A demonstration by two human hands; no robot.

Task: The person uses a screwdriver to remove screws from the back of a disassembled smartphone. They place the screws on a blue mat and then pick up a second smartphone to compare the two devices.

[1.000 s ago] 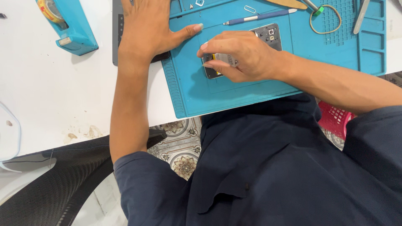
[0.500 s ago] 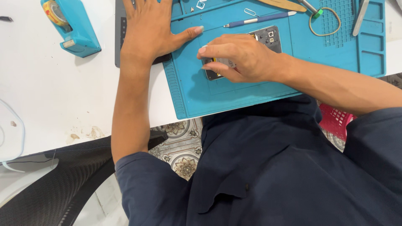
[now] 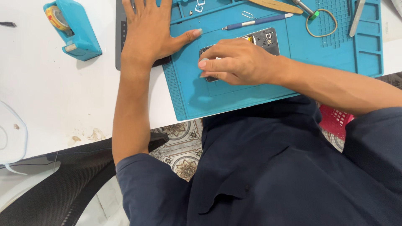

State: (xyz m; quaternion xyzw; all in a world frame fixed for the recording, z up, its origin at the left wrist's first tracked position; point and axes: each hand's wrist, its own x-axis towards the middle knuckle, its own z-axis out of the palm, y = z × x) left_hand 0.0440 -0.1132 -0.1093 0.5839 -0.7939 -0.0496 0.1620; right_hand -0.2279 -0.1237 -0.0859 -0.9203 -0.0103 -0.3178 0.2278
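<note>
On the blue work mat (image 3: 197, 98), directly under your right hand (image 3: 240, 62), lies the opened phone (image 3: 266, 38), its long axis running left to right and tilted slightly up toward the right. Your right fingers (image 3: 211, 63) are curled together over its left end, pressing or pinching something small there; you cannot tell which, since the hand hides the contact. Only the right end, with its exposed camera corner, shows past your knuckles. Your left hand (image 3: 148, 31) lies spread flat, palm down, on a dark slab (image 3: 120, 37) beside the mat's left edge, thumb reaching onto the mat, so the right hand is the nearer.
</note>
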